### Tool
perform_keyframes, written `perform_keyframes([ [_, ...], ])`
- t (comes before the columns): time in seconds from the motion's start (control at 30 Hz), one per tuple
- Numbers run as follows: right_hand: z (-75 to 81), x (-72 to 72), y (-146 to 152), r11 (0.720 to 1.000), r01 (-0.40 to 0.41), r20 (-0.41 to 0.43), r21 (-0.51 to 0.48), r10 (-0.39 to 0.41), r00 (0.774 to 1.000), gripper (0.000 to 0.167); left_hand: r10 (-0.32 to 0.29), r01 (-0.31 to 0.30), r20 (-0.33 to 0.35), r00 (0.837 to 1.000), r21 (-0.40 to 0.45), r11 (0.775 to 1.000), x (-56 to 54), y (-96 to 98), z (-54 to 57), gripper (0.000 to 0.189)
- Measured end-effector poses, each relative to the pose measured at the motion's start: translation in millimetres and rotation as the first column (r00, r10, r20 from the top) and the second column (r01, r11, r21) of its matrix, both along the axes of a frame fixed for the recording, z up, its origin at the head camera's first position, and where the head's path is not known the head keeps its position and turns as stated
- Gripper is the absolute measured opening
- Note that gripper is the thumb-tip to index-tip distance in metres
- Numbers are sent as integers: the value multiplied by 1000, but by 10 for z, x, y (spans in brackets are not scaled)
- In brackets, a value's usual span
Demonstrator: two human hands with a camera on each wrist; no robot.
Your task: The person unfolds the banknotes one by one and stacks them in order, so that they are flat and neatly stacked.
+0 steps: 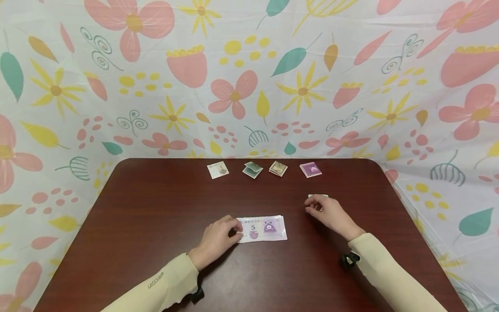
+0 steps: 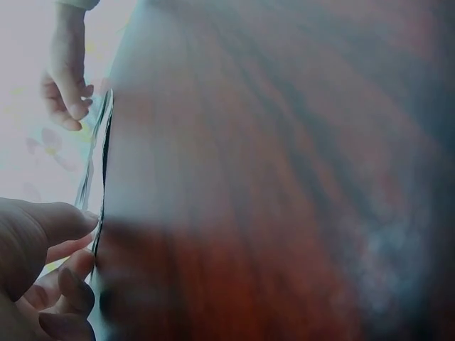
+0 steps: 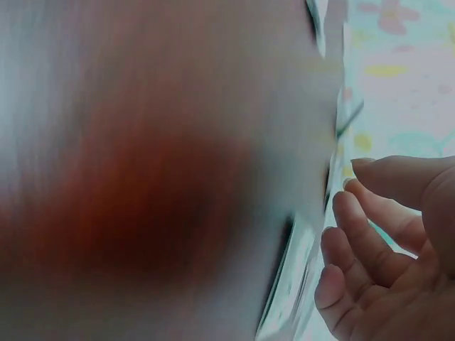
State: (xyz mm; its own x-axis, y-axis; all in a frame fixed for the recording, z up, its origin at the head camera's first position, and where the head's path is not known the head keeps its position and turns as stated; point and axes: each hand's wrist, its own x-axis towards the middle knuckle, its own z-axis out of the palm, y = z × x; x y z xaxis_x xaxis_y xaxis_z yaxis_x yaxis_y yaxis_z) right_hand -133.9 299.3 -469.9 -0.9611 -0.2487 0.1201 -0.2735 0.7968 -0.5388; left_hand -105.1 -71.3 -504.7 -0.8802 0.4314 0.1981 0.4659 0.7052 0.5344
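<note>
A purple play banknote point(image 1: 269, 228) marked 5 lies flat across the middle of the table. My left hand point(image 1: 217, 238) pinches its left end between thumb and fingers; the left wrist view shows the thin banknote edge-on point(image 2: 99, 156) at the fingertips. Farther right and back, my right hand point(image 1: 331, 216) hovers low with loosely bent fingers and nothing in its grasp. Just behind that hand, a greenish banknote point(image 1: 319, 196) shows only a strip, the rest hidden by the fingers. In the right wrist view a pale folded banknote point(image 3: 288, 284) lies beside the fingers.
Along the far edge of the dark red table point(image 1: 156, 199) lie a cream note point(image 1: 218, 170) marked 1, a folded green note point(image 1: 253, 170), a folded tan note point(image 1: 278, 168) and a folded purple note point(image 1: 310, 169). A flowered curtain point(image 1: 241, 56) hangs behind the table and along its sides.
</note>
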Motion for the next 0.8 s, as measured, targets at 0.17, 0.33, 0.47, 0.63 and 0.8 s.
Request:
perform_keyframes([
  [0.17,9,-108,288,996,67,9,51,-68,998,17,-20,20,-8,1000,0,1000,-4,1,-2,10],
  [0.33,-23,-157,493,990,92,63,110,-99,993,30,-38,38,-7,999,10,999,1,-13,-20,10],
  [0.47,-58,-170,564,988,82,97,129,-94,991,40,-42,42,-8,999,12,999,-6,-14,-21,10],
  [0.63,-67,-197,583,988,70,107,135,-84,991,41,-34,35,-19,999,14,999,-16,-9,-4,10],
  [0.8,-67,-205,589,988,86,115,130,-101,988,37,-29,29,-18,999,13,999,-17,-10,3,10],
])
